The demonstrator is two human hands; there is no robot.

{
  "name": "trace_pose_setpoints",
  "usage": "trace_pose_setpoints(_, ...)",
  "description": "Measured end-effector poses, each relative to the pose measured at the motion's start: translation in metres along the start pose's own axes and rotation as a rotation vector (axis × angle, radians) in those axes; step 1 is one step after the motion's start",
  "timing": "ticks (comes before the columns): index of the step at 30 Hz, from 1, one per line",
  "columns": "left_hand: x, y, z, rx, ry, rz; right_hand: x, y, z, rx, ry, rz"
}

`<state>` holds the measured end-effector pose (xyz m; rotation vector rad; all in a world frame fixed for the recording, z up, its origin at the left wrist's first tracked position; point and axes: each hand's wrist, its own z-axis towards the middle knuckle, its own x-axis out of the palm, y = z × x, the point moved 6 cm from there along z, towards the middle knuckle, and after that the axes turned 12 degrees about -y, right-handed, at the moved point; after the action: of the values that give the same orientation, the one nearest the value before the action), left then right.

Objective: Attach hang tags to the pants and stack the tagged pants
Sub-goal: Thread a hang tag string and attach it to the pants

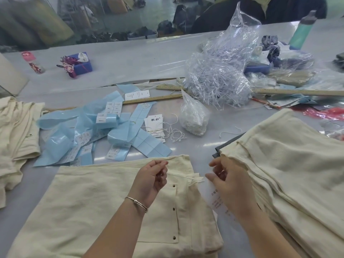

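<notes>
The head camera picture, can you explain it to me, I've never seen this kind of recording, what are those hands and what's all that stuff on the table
There is no machine here. A person wears a camera on the head, so this one picture looks forward and down at their own two hands.

The left hand, with a bracelet on the wrist, has its fingers curled as if pinching something thin; I cannot make out what. The right hand is over a white hang tag; whether it grips it is unclear.

Under the hands lies a folded cream pair of pants. More cream pants are stacked on the right and piled on the left.

Further back on the table lie light blue sticker sheets, a bundle of printed tags with strings, clear bags of plastic fasteners and wooden rulers.
</notes>
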<state>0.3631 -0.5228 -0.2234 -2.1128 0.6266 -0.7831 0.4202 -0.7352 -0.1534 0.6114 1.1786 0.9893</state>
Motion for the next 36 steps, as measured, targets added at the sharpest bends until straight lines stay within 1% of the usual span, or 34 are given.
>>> trace_pose_setpoints(2,0.002,-0.001,-0.002,0.009,0.013,0.002,-0.003,0.026,-0.014,-0.342,-0.059,-0.207)
trace_pose_setpoints(3,0.003,-0.001,-0.004,0.009,0.021,0.007,0.001,0.041,-0.028,-0.51,-0.043,-0.245)
trace_pose_setpoints(4,0.004,0.0,-0.006,0.008,0.03,0.016,0.007,0.048,-0.043,-0.637,0.0,-0.27)
trace_pose_setpoints(5,0.006,0.001,-0.008,0.007,0.037,0.026,0.016,0.051,-0.058,-0.702,0.075,-0.29)
trace_pose_setpoints(6,0.006,0.003,-0.01,0.005,0.043,0.034,0.029,0.048,-0.07,-0.687,0.218,-0.32)
trace_pose_setpoints(7,0.007,0.005,-0.013,0.001,0.048,0.042,0.041,0.039,-0.079,-0.584,0.378,-0.36)
trace_pose_setpoints(8,0.008,0.007,-0.015,-0.004,0.053,0.051,0.049,0.023,-0.087,-0.444,0.502,-0.383)
trace_pose_setpoints(9,0.009,0.011,-0.018,-0.012,0.059,0.06,0.052,0.009,-0.095,-0.289,0.562,-0.36)
trace_pose_setpoints(10,0.009,0.014,-0.02,-0.02,0.065,0.072,0.049,0.003,-0.098,-0.186,0.515,-0.27)
trace_pose_setpoints(11,0.009,0.018,-0.023,-0.026,0.071,0.088,0.043,-0.003,-0.096,-0.136,0.391,-0.198)
trace_pose_setpoints(13,0.009,0.026,-0.027,-0.02,0.076,0.145,0.023,-0.015,-0.087,-0.12,0.068,-0.153)
trace_pose_setpoints(14,0.009,0.029,-0.029,-0.002,0.079,0.183,0.016,-0.02,-0.081,-0.091,-0.023,-0.165)
trace_pose_setpoints(15,0.01,0.032,-0.032,0.024,0.085,0.228,0.014,-0.025,-0.075,-0.052,-0.046,-0.173)
trace_pose_setpoints(16,0.01,0.034,-0.035,0.054,0.093,0.279,0.016,-0.03,-0.07,-0.048,-0.044,-0.195)
trace_pose_setpoints(18,0.012,0.037,-0.038,0.111,0.1,0.381,0.026,-0.036,-0.061,-0.072,0.052,-0.278)
trace_pose_setpoints(22,0.015,0.04,-0.04,0.174,0.074,0.493,0.053,-0.033,-0.052,-0.258,0.224,-0.445)
trace_pose_setpoints(24,0.015,0.038,-0.039,0.194,0.062,0.512,0.068,-0.037,-0.047,-0.268,0.331,-0.528)
trace_pose_setpoints(25,0.014,0.038,-0.038,0.202,0.061,0.518,0.072,-0.042,-0.045,-0.232,0.367,-0.538)
trace_pose_setpoints(27,0.014,0.036,-0.038,0.207,0.071,0.521,0.076,-0.05,-0.041,-0.152,0.378,-0.517)
trace_pose_setpoints(33,0.018,0.037,-0.037,0.213,0.113,0.554,0.076,-0.059,-0.04,-0.159,0.383,-0.502)
trace_pose_setpoints(34,0.021,0.037,-0.036,0.233,0.12,0.559,0.074,-0.06,-0.039,-0.117,0.372,-0.458)
trace_pose_setpoints(36,0.025,0.036,-0.035,0.288,0.126,0.588,0.065,-0.063,-0.036,0.042,0.324,-0.263)
